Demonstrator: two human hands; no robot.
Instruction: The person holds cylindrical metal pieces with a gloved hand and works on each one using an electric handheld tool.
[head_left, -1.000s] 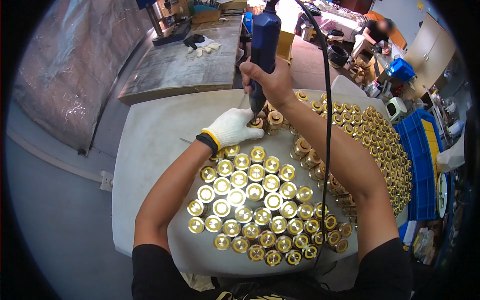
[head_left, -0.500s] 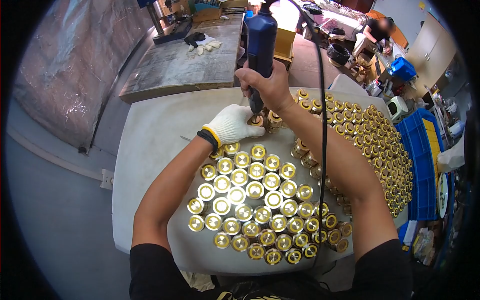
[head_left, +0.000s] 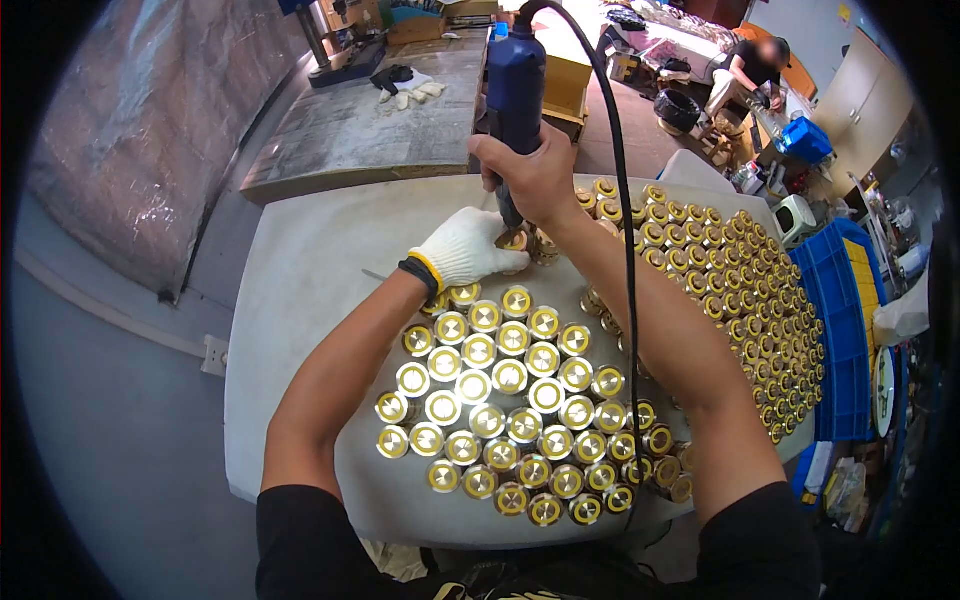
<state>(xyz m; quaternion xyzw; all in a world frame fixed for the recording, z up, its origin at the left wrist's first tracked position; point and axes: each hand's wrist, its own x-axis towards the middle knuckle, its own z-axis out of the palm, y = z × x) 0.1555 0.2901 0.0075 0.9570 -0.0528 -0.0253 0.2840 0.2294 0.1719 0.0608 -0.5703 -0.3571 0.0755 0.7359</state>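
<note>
My right hand (head_left: 540, 178), bare, is wrapped round a blue corded power tool (head_left: 516, 92) that stands nearly upright, its dark lower end pointing down. Beneath that end, my left hand (head_left: 460, 248) in a white knit glove grips a small brass-coloured cylindrical part (head_left: 514, 243). Whether the tool's tip touches the part is hard to see. Just right of it is another brass part (head_left: 545, 248). Nearer me, many shiny round-topped metal parts (head_left: 510, 377) stand in a cluster, with yellow rings on their tops.
A dense group of brass parts (head_left: 740, 290) fills the table's right side, beside a blue crate (head_left: 835, 330). The tool's black cable (head_left: 628, 230) hangs over my right forearm. Gloves (head_left: 408, 88) lie on a bench (head_left: 350, 140) ahead. A person (head_left: 752, 75) sits at the far right.
The tool and my right hand have shifted slightly left and down. The cable has swung left. My left hand stays in place on the brass part.
</note>
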